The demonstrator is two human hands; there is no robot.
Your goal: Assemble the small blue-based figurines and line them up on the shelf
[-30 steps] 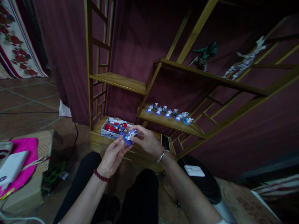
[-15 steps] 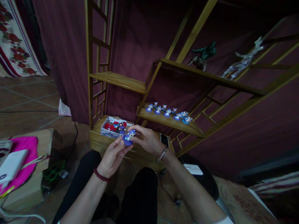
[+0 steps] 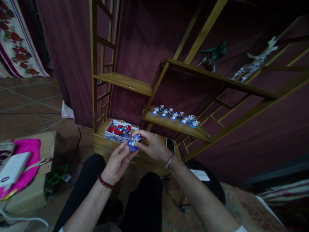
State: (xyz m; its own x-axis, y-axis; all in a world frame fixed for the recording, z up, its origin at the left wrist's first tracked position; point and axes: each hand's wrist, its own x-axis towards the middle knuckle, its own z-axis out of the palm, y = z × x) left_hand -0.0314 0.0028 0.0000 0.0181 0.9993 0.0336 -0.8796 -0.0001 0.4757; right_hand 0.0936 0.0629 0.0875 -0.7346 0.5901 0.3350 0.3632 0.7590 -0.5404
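Between my two hands is a small purple-and-white figurine (image 3: 133,143) on a round purple base. My left hand (image 3: 119,160) pinches the base from below, thumb on top. From the upper right, my right hand (image 3: 152,145) grips the figurine's head and side with thumb and fingers. Just behind the hands stands an open box (image 3: 115,139) holding a jumble of red, blue and dark figurines. On the middle shelf (image 3: 166,123) several similar purple-based figurines (image 3: 173,116) stand in a row, with small dark ones behind and blue-based ones at the right end.
A dark phone (image 3: 170,145) lies on the cabinet right of my hands. Higher up, a green statue (image 3: 213,56) and a clear glass statue (image 3: 257,61) stand on a shelf. At left, a white power bank (image 3: 14,169) rests on a pink cloth (image 3: 36,151). A black stool (image 3: 212,188) is at right.
The view has shifted very slightly. Both hands keep the same hold on the figurine, and nothing else has visibly moved.
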